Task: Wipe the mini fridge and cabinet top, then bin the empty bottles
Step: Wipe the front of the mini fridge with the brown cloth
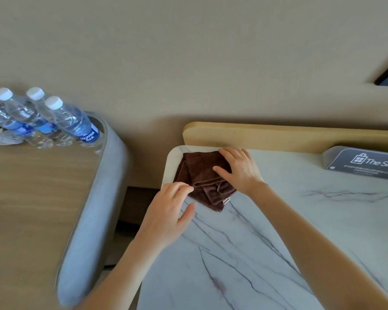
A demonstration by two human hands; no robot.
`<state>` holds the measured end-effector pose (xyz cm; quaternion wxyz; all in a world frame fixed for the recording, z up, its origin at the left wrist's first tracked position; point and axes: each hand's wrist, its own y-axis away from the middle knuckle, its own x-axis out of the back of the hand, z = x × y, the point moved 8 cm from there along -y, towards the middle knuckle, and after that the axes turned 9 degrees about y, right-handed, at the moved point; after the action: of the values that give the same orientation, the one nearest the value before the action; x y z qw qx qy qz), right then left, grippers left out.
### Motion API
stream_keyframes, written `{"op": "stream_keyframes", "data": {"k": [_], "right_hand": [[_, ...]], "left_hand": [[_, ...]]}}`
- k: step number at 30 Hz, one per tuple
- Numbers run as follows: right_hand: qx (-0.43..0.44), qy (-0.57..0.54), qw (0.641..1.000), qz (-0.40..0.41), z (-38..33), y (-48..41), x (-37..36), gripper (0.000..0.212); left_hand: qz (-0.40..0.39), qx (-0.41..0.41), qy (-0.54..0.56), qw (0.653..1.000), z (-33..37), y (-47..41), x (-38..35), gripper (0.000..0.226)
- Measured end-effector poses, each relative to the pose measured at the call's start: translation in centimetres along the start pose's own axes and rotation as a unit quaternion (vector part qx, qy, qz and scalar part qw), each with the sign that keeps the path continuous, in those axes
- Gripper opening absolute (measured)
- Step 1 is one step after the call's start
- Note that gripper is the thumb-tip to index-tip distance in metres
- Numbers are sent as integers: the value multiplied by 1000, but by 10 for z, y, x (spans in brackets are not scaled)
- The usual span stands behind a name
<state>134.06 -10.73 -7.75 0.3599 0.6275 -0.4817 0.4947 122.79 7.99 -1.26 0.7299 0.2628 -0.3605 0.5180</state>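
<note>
The sign [367,163] reading "The Shop" is cut off by the right edge, and its small print is unreadable. The three bottles [74,121] on the wooden bench [31,186] are blurred low down; how full they are I cannot tell.

The brown cloth [202,173] lies crumpled at the far left corner of the marble bench [278,231], partly hidden under the right hand [240,171]. Its long axis runs from the back edge toward the person, one corner pointing near.

The right hand's grip is open, pressing flat. The left hand [170,211] has a loose grip holding nothing, fingertips at the cloth's edge.
</note>
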Motion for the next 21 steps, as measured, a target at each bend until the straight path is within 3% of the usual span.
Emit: {"op": "stream_keyframes", "data": {"k": [8, 15, 21], "right_hand": [[7, 20, 993, -115, 3, -11, -17, 72], [22, -55, 992, -108, -15, 54, -20, 71], [-70, -134, 977, -149, -26, 117, -31, 69]], "left_hand": [[-13, 19, -5, 1000, -15, 1, -8, 34], [-1, 4, -15, 1000, -10, 18, 1, 28], [2, 6, -17, 1000, -7, 44, 11, 26]]}}
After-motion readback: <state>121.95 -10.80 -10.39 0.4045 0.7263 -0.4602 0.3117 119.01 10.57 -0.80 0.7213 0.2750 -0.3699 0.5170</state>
